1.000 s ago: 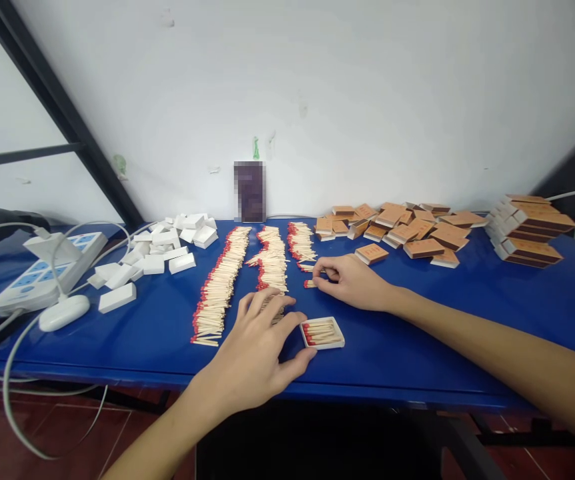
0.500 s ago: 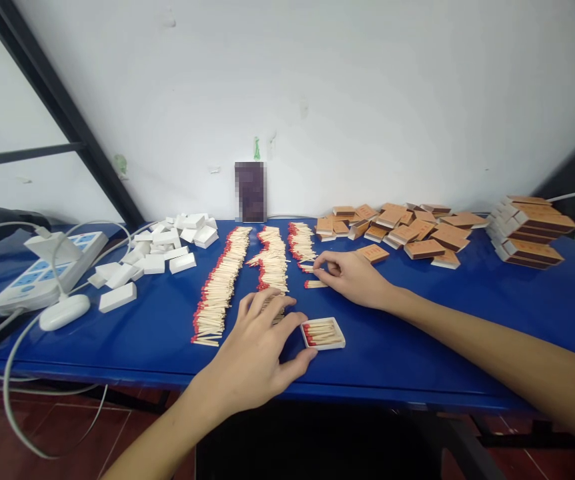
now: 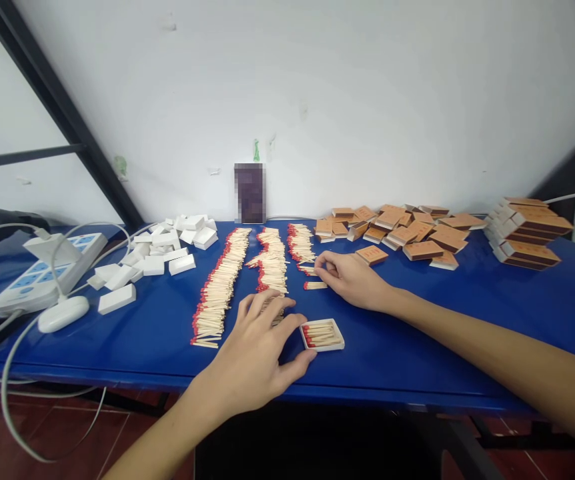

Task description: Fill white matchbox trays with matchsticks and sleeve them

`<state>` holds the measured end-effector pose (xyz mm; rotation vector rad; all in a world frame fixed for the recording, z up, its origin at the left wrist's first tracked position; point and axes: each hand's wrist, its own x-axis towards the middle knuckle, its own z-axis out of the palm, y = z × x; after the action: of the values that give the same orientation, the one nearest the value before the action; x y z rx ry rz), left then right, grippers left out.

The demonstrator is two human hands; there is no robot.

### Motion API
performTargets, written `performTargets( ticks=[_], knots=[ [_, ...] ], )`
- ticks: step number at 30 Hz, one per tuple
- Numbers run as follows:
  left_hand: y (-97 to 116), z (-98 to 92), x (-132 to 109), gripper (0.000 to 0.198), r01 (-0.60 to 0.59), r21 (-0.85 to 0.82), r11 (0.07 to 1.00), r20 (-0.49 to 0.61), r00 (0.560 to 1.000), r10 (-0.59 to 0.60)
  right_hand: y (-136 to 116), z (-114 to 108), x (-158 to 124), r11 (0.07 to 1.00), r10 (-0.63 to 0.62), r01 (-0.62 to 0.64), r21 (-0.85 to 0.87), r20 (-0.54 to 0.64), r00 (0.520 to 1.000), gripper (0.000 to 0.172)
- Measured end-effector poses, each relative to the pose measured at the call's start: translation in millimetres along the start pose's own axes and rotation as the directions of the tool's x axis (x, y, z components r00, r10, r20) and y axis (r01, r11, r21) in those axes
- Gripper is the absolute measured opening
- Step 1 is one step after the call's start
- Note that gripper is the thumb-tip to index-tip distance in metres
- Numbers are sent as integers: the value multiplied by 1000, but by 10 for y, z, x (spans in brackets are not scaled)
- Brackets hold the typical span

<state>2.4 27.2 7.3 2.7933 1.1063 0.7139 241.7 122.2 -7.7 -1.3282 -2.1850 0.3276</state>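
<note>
A white matchbox tray (image 3: 338,345) with red-tipped matches in it sits near the table's front edge. My left hand (image 3: 255,350) steadies its left end between thumb and forefinger, the other fingers spread over the near part of the middle row of matches (image 3: 271,257). Beyond the tray, my right hand (image 3: 355,279) has thumb and forefinger pinched together at the tail ends of a few matches (image 3: 313,286), just in front of the short right row of matches (image 3: 300,241). Its other fingers are curled in. A long left row of matches (image 3: 220,287) lies beside the middle one.
Empty white trays (image 3: 155,253) are heaped at left, near a power strip (image 3: 42,273) with cables. Orange matchbox sleeves (image 3: 402,230) form a loose pile at back right, beside a stack of matchboxes (image 3: 530,233). A pixelated dark rectangle (image 3: 250,193) stands against the wall.
Almost nothing differs. The whole view has shifted very slightly; both hands keep their places, the left at the tray and the right at the matches.
</note>
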Motion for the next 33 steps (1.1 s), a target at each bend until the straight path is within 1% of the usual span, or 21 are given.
performTargets(
  ticks=[9, 12, 21, 24, 29, 33],
  knots=[
    [11, 1, 2, 26, 1, 5, 1000, 8, 1000, -1, 39, -13, -17, 998, 18, -18, -62, 2, 1000, 17],
    [12, -3, 2, 25, 0, 5, 1000, 6, 1000, 0, 25, -15, -20, 998, 12, -11, -54, 7, 1000, 17],
    [-1, 16, -6, 27, 5, 2, 1000, 25, 1000, -5, -34, -46, -32, 997, 71, -71, -30, 12, 997, 16],
    [1, 19, -5, 27, 2, -1, 1000, 18, 1000, -2, -36, -50, -31, 996, 84, -84, 14, 2, 996, 15],
    [6, 11, 4, 27, 4, -7, 1000, 26, 1000, -3, -28, -85, -37, 975, 133, -130, 178, -2, 991, 17],
    [7, 11, 1, 28, 3, -5, 1000, 36, 999, -3, -10, -104, -34, 984, 99, -92, 150, -35, 995, 17]
  ],
)
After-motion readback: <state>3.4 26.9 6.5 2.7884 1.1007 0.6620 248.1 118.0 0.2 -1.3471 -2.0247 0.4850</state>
